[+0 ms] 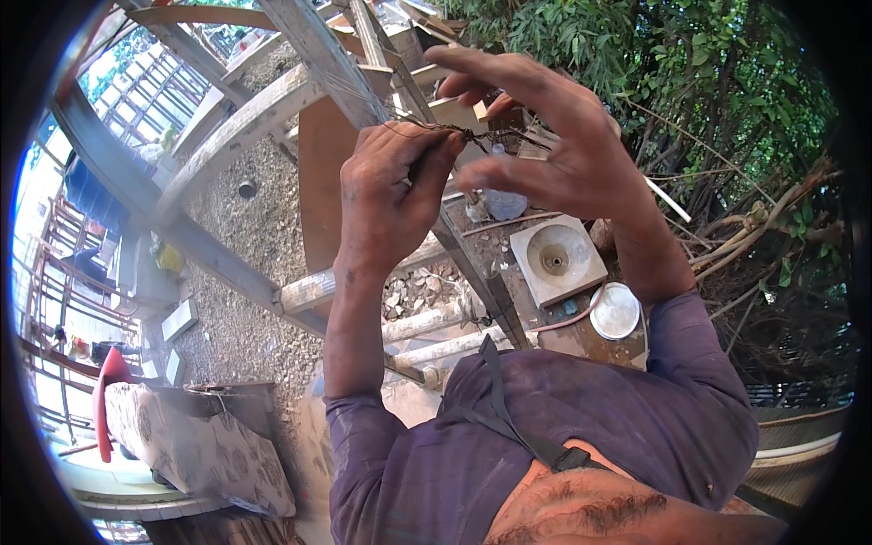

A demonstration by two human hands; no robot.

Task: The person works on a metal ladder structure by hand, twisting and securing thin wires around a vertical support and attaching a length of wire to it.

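My left hand (pixel 395 186) is closed, thumb pressed against the curled fingers, on a bundle of dark twisted wire (pixel 470 136). Thin loose strands stick out past the knuckles, in front of a weathered timber post (pixel 329 59). Just to the right is my right hand (pixel 568 127), its fingers and thumb spread apart around the far end of the wire. Nothing is visibly gripped between those fingers. Some wire ends pass behind or close to that thumb, and I cannot tell whether they touch it.
Timber beams (pixel 227 136) cross on the left, over gravel ground (pixel 250 304). Below my hands are horizontal poles (pixel 427 322). A square stone basin (pixel 581 241), a white bucket lid (pixel 616 311) and a clear plastic bottle (pixel 505 202) lie beyond. Dense bushes (pixel 718 73) fill the right.
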